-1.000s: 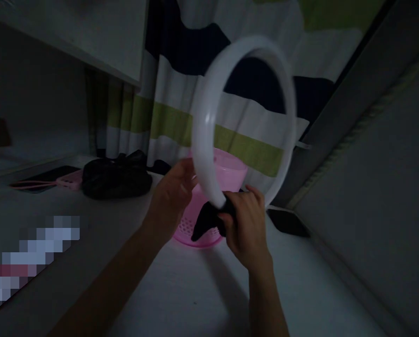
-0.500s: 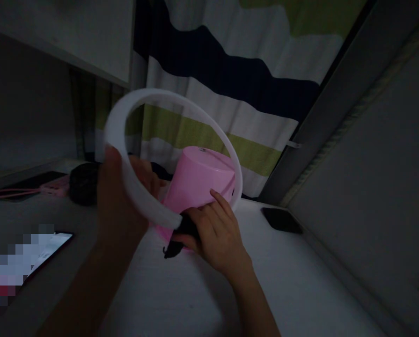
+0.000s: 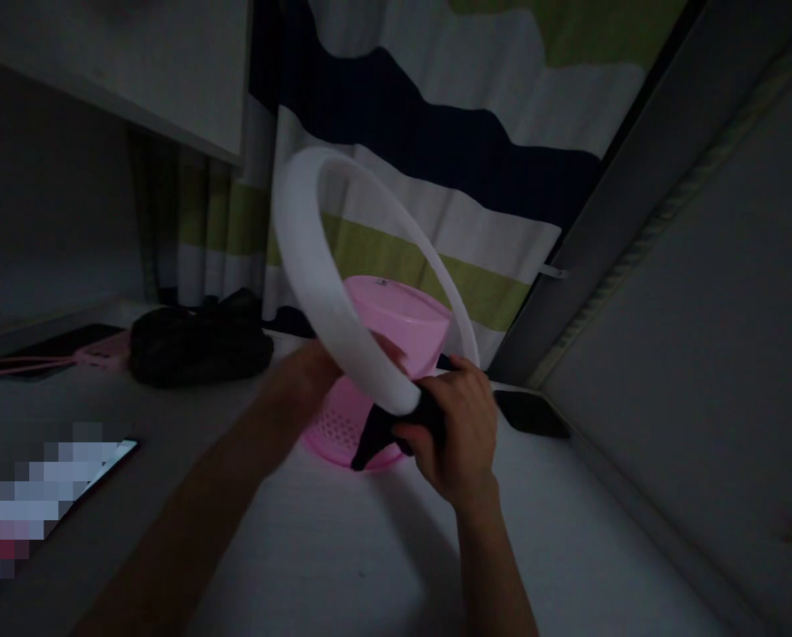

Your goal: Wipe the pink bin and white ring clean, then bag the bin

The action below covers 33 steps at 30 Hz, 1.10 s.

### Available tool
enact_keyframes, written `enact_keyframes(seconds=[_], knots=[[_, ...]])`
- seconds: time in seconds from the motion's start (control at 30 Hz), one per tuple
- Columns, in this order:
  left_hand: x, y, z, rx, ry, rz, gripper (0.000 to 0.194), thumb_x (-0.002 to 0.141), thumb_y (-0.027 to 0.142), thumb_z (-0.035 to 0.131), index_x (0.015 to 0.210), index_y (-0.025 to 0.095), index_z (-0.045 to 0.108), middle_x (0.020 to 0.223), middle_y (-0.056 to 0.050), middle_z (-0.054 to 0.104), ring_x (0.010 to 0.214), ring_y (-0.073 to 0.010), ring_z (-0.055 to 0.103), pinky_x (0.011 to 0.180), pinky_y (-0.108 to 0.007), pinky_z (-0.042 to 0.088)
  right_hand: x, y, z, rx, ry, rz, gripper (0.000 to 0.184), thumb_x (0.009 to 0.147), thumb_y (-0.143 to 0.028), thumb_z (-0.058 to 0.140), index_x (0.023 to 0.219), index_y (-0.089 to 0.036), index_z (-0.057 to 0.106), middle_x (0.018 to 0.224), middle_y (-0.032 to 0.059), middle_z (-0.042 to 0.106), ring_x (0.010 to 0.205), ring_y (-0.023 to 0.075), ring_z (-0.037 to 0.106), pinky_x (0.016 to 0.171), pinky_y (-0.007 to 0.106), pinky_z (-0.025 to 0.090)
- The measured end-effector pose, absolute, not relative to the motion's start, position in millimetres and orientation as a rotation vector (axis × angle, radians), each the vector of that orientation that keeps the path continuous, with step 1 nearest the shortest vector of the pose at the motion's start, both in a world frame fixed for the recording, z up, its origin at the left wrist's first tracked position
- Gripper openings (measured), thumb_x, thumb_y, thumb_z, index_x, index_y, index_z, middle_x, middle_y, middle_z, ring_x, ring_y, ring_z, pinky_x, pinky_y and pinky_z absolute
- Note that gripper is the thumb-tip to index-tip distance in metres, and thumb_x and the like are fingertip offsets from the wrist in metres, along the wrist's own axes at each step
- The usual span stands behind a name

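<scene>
A large white plastic ring [image 3: 322,274] is held up, tilted, in front of a pink basket-like bin [image 3: 396,310]. The bin stands upside down, with rows of small holes near its wide lower rim. My right hand [image 3: 458,425] is closed around the ring's lower right part, where limp black material [image 3: 375,433], perhaps a plastic bag, is bunched and hangs down. My left hand [image 3: 309,376] is at the ring's lower left, its fingers passing behind the band and partly hidden by it. That hand is slightly blurred.
A crumpled black bag [image 3: 200,345] lies at the back left beside a pink item with a strap [image 3: 103,349] and a dark flat object. A lit phone [image 3: 103,469] is at the left. Another dark flat object [image 3: 532,414] lies right of the bin. A striped curtain [image 3: 435,150] hangs behind.
The ring has shifted right and turned more edge-on. My left hand has slid right and down along it, uncovering the black bag; my right hand has moved right with the black material.
</scene>
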State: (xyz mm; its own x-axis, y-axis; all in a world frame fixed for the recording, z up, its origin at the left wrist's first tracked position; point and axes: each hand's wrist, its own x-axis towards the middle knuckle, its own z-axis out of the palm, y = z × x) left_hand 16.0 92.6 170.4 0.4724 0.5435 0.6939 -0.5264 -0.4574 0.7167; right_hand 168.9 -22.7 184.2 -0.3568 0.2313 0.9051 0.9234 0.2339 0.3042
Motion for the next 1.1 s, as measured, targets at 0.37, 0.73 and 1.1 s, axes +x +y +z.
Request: enact_keyframes(seconds=[0.37, 0.73, 1.1], knots=[[17.7, 81.5, 177.5, 1.764, -0.282, 1.425, 0.02, 0.082, 0.037, 0.058, 0.096, 0.028, 0.069, 0.093, -0.002, 0.067, 0.094, -0.0189, 0.061, 0.1, -0.039, 0.044, 161.4, -20.1, 183.0, -1.107, -1.694, -1.312, 0.036, 0.093, -0.048, 0.035, 0.091, -0.018, 0.056, 0.073, -0.0008, 0.059, 0.071, 0.0115, 0.055, 0.099, 0.032, 0.037], [-15.4, 79.4, 210.2, 1.014, -0.161, 1.453, 0.03, 0.059, 0.05, 0.077, 0.073, 0.027, 0.065, 0.064, 0.014, 0.061, 0.055, -0.0045, 0.052, 0.065, -0.016, 0.056, 180.4, -0.6, 170.1, -0.981, -1.899, -1.229, 0.036, 0.092, -0.048, 0.036, 0.097, -0.017, 0.054, 0.079, 0.0004, 0.063, 0.079, 0.0127, 0.056, 0.1, 0.037, 0.037], [45.8, 75.0, 168.7, 1.717, -0.269, 1.264, 0.023, 0.074, 0.024, 0.069, 0.097, 0.019, 0.067, 0.094, -0.004, 0.07, 0.091, -0.0158, 0.063, 0.084, -0.028, 0.051, 186.9, -10.1, 177.4, -1.038, -1.707, -1.305, 0.028, 0.093, -0.042, 0.039, 0.099, -0.017, 0.05, 0.078, 0.0024, 0.059, 0.077, 0.0157, 0.053, 0.088, 0.035, 0.041]])
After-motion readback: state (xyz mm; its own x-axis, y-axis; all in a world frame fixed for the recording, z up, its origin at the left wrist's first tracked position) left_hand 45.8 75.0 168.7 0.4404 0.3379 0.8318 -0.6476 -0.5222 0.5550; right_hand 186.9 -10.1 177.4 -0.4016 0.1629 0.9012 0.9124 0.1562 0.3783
